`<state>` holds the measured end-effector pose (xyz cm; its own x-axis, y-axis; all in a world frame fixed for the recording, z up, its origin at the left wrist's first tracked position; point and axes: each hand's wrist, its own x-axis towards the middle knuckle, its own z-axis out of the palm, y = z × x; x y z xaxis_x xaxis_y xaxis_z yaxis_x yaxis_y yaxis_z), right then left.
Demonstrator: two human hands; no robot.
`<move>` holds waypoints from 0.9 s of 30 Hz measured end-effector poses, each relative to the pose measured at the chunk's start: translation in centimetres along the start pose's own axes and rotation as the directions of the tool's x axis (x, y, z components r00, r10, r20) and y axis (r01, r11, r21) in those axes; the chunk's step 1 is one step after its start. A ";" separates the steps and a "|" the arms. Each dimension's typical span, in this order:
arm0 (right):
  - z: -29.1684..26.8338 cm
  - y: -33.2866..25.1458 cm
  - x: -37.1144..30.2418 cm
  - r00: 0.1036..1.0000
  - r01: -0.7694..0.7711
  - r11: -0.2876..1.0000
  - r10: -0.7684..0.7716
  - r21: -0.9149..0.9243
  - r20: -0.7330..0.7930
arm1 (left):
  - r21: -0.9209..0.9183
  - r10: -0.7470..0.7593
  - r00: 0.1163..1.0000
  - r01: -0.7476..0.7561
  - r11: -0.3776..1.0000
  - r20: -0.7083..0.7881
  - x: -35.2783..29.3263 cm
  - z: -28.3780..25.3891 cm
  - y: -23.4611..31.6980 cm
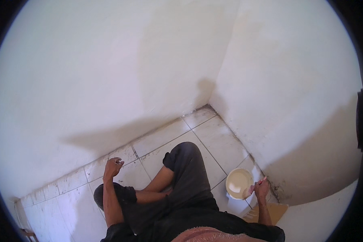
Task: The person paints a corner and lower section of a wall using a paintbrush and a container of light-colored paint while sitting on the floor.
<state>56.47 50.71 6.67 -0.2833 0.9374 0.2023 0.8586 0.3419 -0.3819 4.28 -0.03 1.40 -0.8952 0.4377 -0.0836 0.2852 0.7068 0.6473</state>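
Observation:
At the right, my right hand (262, 188) is closed around the handle of what looks like a paintbrush (251, 189). Its head reaches over the rim of a round, pale bucket (228, 189), which holds cream-coloured liquid that looks like paint. The bucket stands on the tiles beside my bent leg. To the left, my left hand (113, 167) is raised above my knee, close to the wall in front, with its fingers curled inward. Pale specks show at its fingertips; whether it holds something small cannot be made out.
Two off-white walls (97, 72) meet in a corner ahead, with darker patches on them. Dirt lines the edge of the tiled floor (177, 145). A flat piece of brown cardboard (276, 211) lies under my right forearm. My crossed legs (185, 173) fill the middle.

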 end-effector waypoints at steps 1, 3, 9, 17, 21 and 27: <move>-0.2 -0.1 0.2 1.000 0.010 1.000 -0.010 0.001 -0.017 | -0.007 -0.022 1.000 0.022 1.000 0.012 0.1 0.1 0.3; -1.1 -3.6 -0.2 0.999 0.036 0.999 -0.035 0.015 -0.035 | 0.016 -0.010 1.000 0.010 1.000 0.007 -0.3 -0.3 -0.3; 1.2 -5.4 -1.2 0.979 -0.009 0.916 -0.073 0.400 0.188 | 0.012 -0.004 1.000 0.004 1.000 0.009 -0.2 -0.6 -0.3; 0.1 -5.1 -0.8 0.983 -0.178 0.865 0.131 0.469 0.131 | 0.040 -0.034 0.998 0.032 0.999 0.052 1.0 -1.2 -0.3; -0.2 -2.8 -0.2 0.997 -0.080 0.968 0.077 0.238 0.021 | -0.084 -0.058 0.992 0.068 0.994 0.112 0.0 -1.5 0.5; 0.0 0.4 0.3 0.984 -0.159 0.986 0.162 0.055 -0.074 | -0.070 -0.002 0.989 0.012 0.997 0.148 -0.4 -1.8 0.4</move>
<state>56.71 51.10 6.55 -0.1079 0.9732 0.2033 0.8678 0.1920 -0.4583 4.13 -0.89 3.02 -0.8349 0.5143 -0.1961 0.2495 0.6713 0.6980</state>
